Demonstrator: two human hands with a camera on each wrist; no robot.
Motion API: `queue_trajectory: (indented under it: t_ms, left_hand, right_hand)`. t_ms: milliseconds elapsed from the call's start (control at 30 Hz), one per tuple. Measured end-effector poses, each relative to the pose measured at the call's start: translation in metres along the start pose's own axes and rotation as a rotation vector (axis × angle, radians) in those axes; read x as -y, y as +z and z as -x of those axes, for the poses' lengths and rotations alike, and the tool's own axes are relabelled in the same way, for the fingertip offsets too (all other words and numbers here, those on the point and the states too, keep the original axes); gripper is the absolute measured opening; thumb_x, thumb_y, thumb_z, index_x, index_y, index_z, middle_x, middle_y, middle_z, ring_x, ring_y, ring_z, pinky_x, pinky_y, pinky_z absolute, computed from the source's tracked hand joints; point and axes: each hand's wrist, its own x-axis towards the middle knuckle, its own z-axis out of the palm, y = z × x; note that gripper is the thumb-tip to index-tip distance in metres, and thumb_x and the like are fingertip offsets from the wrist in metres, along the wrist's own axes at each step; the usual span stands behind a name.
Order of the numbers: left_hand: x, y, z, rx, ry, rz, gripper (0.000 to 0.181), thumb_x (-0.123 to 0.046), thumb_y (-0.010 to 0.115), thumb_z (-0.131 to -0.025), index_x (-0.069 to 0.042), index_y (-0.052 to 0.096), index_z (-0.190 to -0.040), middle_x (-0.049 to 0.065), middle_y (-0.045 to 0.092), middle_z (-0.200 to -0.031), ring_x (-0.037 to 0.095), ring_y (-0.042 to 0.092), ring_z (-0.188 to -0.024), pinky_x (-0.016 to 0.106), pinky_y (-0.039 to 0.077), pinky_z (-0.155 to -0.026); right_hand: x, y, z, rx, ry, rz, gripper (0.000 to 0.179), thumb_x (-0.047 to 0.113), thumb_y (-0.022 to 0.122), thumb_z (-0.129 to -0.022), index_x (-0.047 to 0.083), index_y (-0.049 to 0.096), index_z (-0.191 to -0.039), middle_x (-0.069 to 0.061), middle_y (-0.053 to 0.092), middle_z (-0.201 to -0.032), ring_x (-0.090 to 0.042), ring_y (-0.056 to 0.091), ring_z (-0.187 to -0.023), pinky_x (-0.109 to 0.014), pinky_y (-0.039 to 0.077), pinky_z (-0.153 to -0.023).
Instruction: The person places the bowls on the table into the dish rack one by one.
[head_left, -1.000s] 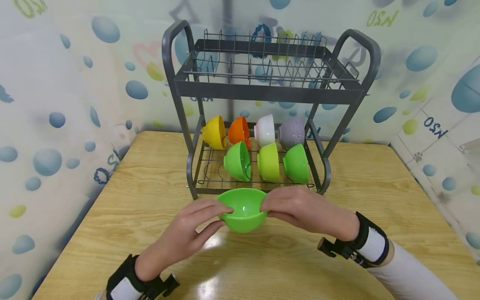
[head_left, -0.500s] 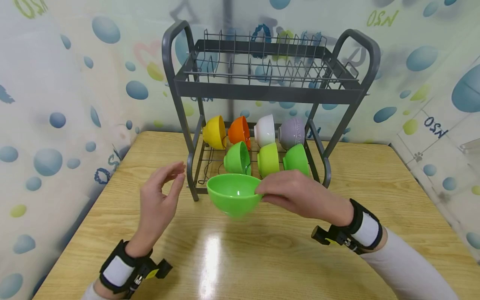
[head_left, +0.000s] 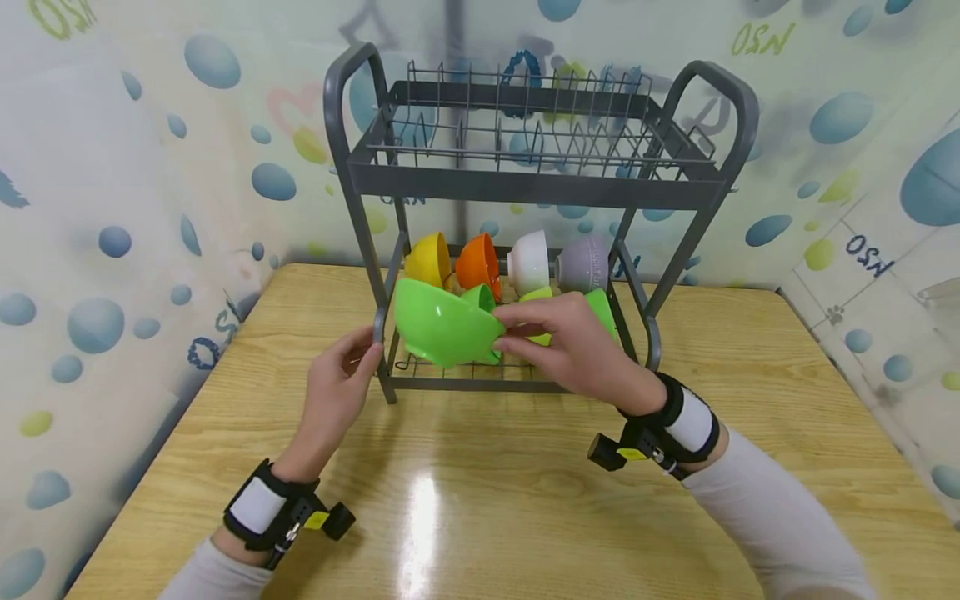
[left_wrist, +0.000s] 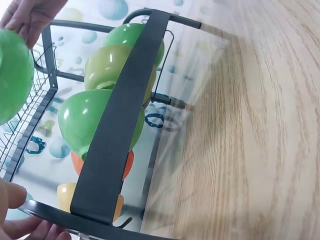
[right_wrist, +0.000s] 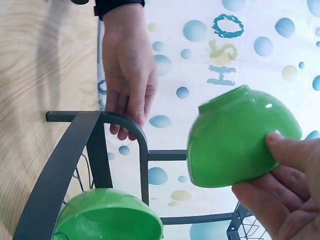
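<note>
A bright green bowl (head_left: 438, 325) hangs tilted in front of the lower shelf, its rim pinched by my right hand (head_left: 573, 342). In the right wrist view the thumb lies on the outside of this bowl (right_wrist: 240, 142), with the fingers below it. My left hand (head_left: 337, 383) holds the left side rail of the dark grey dish rack (head_left: 536, 185); the left wrist view has thumb and fingers on either side of that rail (left_wrist: 55, 212). Behind the held bowl, another green bowl (right_wrist: 107, 215) stands on its side on the lower shelf, partly hidden.
Yellow (head_left: 426, 258), orange (head_left: 477, 265), white (head_left: 529, 260) and purple (head_left: 583, 265) bowls line the back of the lower shelf. A yellow-green bowl (left_wrist: 102, 67) and a further green one (head_left: 602, 310) are in front. Wire slots top the rack. The wooden table (head_left: 525, 500) extends forward.
My left hand let go of the bowl and moved left to the rack's side rail. My right hand lifted the bowl toward the lower shelf and tipped it from upright to tilted.
</note>
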Motion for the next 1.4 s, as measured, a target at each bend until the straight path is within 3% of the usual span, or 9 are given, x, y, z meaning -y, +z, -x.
queue_trajectory:
  t_ms: [200, 300, 433, 567, 733, 1033, 1400]
  left_hand:
    - [0.006, 0.001, -0.003, 0.036, -0.062, 0.002, 0.036, -0.027, 0.053, -0.097, -0.002, 0.063, -0.122, 0.016, 0.069, -0.11, 0.022, 0.064, -0.095, 0.017, 0.05, -0.077]
    - [0.008, 0.0, -0.004, 0.056, -0.087, 0.007, 0.036, -0.028, 0.053, -0.097, -0.003, 0.063, -0.12, 0.014, 0.07, -0.109, 0.018, 0.064, -0.093, 0.019, 0.051, -0.077]
    - [0.011, -0.003, -0.005, 0.075, -0.099, 0.021, 0.037, -0.029, 0.053, -0.097, -0.002, 0.063, -0.121, 0.014, 0.07, -0.109, 0.013, 0.063, -0.092, 0.025, 0.053, -0.08]
    - [0.012, -0.004, -0.005, 0.09, -0.117, 0.038, 0.039, -0.03, 0.053, -0.097, -0.001, 0.062, -0.122, 0.015, 0.069, -0.11, 0.012, 0.063, -0.093, 0.027, 0.054, -0.082]
    - [0.013, -0.005, -0.006, 0.1, -0.126, 0.035, 0.041, -0.032, 0.052, -0.097, -0.001, 0.061, -0.123, 0.015, 0.069, -0.111, 0.012, 0.062, -0.094, 0.027, 0.053, -0.082]
    - [0.012, -0.004, -0.007, 0.098, -0.11, 0.034, 0.039, -0.03, 0.052, -0.098, -0.002, 0.061, -0.123, 0.016, 0.069, -0.11, 0.01, 0.062, -0.092, 0.019, 0.05, -0.079]
    - [0.011, -0.004, -0.007, 0.101, -0.133, 0.049, 0.039, -0.03, 0.052, -0.098, -0.002, 0.061, -0.124, 0.017, 0.069, -0.112, 0.011, 0.061, -0.094, 0.018, 0.05, -0.081]
  right_hand:
    - [-0.006, 0.004, -0.01, -0.048, 0.146, -0.12, 0.03, 0.015, 0.065, -0.089, 0.004, 0.068, -0.117, -0.008, 0.072, -0.11, -0.009, 0.069, -0.088, -0.024, 0.056, -0.066]
    - [-0.01, 0.007, -0.015, -0.054, 0.207, -0.18, 0.032, 0.017, 0.063, -0.091, 0.006, 0.066, -0.121, -0.007, 0.071, -0.113, -0.01, 0.069, -0.091, -0.028, 0.057, -0.07]
    - [-0.014, 0.014, -0.021, -0.064, 0.295, -0.303, 0.034, 0.017, 0.062, -0.092, 0.007, 0.063, -0.125, -0.008, 0.07, -0.115, -0.013, 0.069, -0.098, -0.032, 0.057, -0.083]
    - [-0.018, 0.026, -0.028, -0.087, 0.391, -0.439, 0.035, 0.015, 0.061, -0.093, 0.007, 0.061, -0.127, -0.01, 0.07, -0.117, -0.018, 0.069, -0.099, -0.035, 0.057, -0.084]
    - [-0.022, 0.042, -0.035, -0.134, 0.507, -0.531, 0.037, 0.01, 0.059, -0.093, 0.003, 0.057, -0.13, -0.015, 0.067, -0.12, -0.021, 0.067, -0.103, -0.034, 0.057, -0.082]
    - [-0.026, 0.064, -0.041, -0.218, 0.662, -0.536, 0.035, 0.007, 0.06, -0.092, 0.0, 0.059, -0.127, -0.016, 0.068, -0.117, -0.022, 0.069, -0.099, -0.03, 0.058, -0.078]
    - [-0.027, 0.084, -0.045, -0.253, 0.729, -0.459, 0.034, 0.006, 0.06, -0.092, -0.001, 0.06, -0.125, -0.017, 0.069, -0.113, -0.021, 0.07, -0.097, -0.029, 0.058, -0.075]
